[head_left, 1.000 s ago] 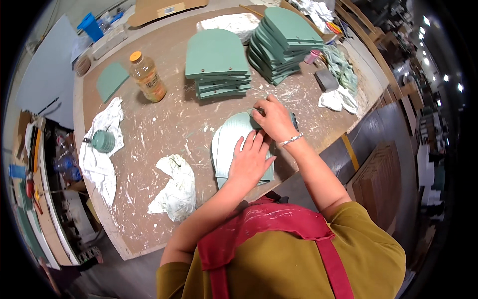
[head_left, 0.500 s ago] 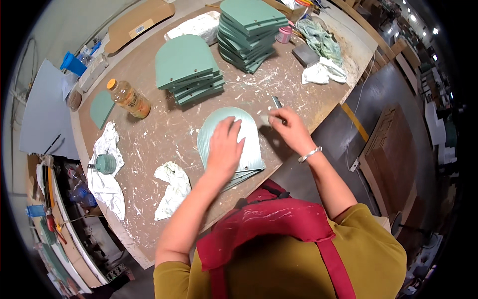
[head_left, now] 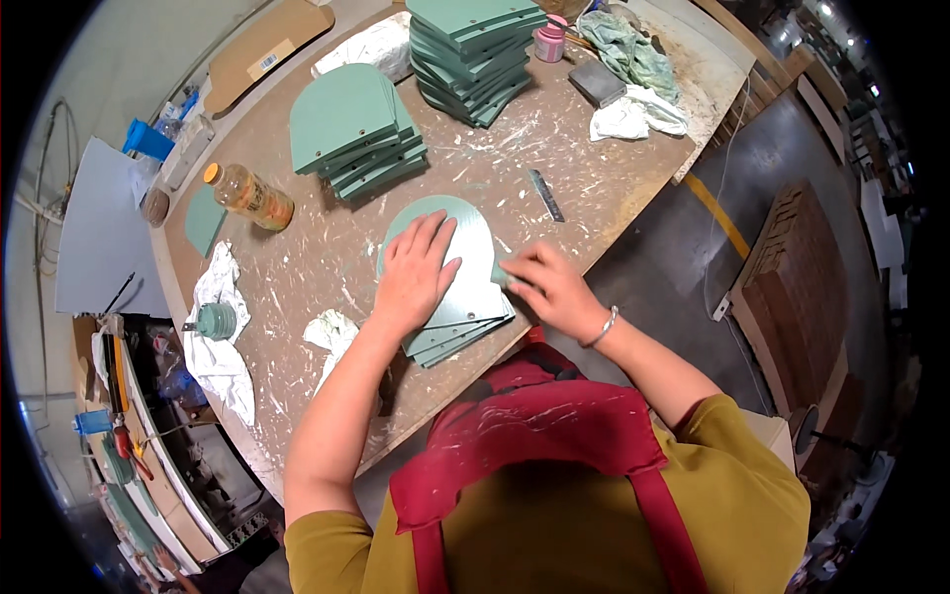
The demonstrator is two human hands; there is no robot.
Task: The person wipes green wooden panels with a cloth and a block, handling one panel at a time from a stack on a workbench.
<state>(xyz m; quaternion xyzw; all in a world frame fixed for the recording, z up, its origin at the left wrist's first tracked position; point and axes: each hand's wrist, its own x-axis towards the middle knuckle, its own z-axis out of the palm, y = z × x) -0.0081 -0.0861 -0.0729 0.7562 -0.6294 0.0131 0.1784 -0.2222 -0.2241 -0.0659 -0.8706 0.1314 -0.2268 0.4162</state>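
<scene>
Two bare hands work over a small stack of pale green boards (head_left: 479, 252) with rounded tops, lying near the close edge of a scuffed brown table (head_left: 341, 252); the left hand (head_left: 416, 272) lies spread on the top board, fingers slightly parted, gripping nothing; the right hand (head_left: 554, 292) has its thumb and fingers drawn near each other at the stack's right edge, though whether they pinch anything cannot be told.

Half a second ago the right hand was beside a narrow metal strip (head_left: 546, 195); now the strip lies on the table beyond it, apart from both hands; this seems to leave the right fingers free for the boards' edge; two taller piles of green boards, the nearer pile (head_left: 346, 124) and the farther pile (head_left: 475, 59), stand beyond.
</scene>
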